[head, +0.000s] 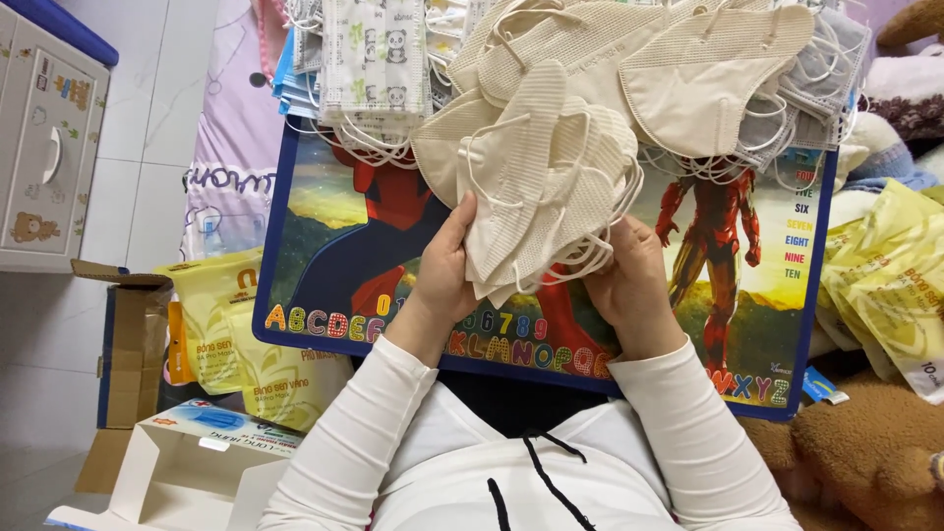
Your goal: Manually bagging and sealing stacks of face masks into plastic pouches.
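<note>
Head view. A person in white sleeves holds a stack of cream face masks (536, 187) between both hands above a colourful picture board (324, 246) that lies across the lap.

The left hand (447, 270) clasps the lower left edge of the stack: its thumb lies on the front face, and its other fingers are hidden behind the masks. The right hand (634, 280) closes on the lower right side, where the white ear loops (600, 246) bunch; its fingers (629, 236) curl into the loops and the stack's edge. Both hands are thus closed on the stack, which sits between them and rises above the fingertips.

The long axis of the stack runs nearly upright in the picture, tilted slightly to the right at the top. The folded, narrow end of the front mask points up and away from the person; the lower end fans out between the two palms.

Beyond the stack, at the far edge of the board, lie loose cream masks (708, 69), a bundle of panda-print masks (379, 59) and grey masks (821, 69). Yellow packets (246, 334) lie to the left near an open white carton (187, 462); more yellow packets (890, 285) lie to the right, above a brown plush toy (865, 452).
</note>
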